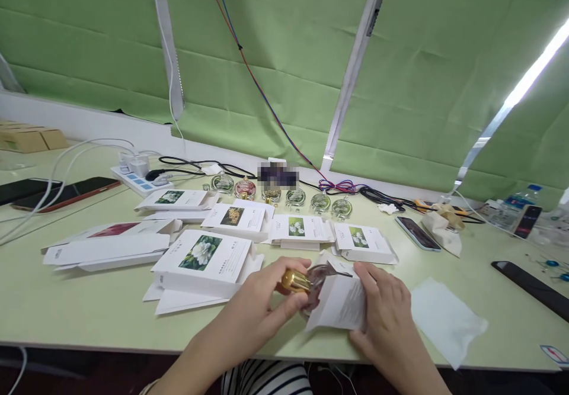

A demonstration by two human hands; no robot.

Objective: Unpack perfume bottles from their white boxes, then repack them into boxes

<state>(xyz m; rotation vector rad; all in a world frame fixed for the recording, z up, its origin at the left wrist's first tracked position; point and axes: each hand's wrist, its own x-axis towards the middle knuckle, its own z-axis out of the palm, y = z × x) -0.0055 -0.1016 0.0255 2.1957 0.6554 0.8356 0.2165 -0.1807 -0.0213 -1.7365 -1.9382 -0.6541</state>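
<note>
My left hand (278,300) grips the gold cap of a perfume bottle (315,285), whose round glass body sits partly inside the open end of a white box (341,300). That box is held by my right hand (384,291), fingers wrapped around its right side. The far part of the bottle is hidden by the box flaps. Left of my hands lie several white boxes (222,256) with flower pictures, some with open flaps. Behind them stands a row of round glass bottles (320,204).
A phone (418,233) and a white cloth sheet (448,321) lie to the right, with a dark phone (531,288) beyond. At the back are black cables (377,196), a power strip (140,180) and a water bottle (522,198). The table's front edge runs close below my hands.
</note>
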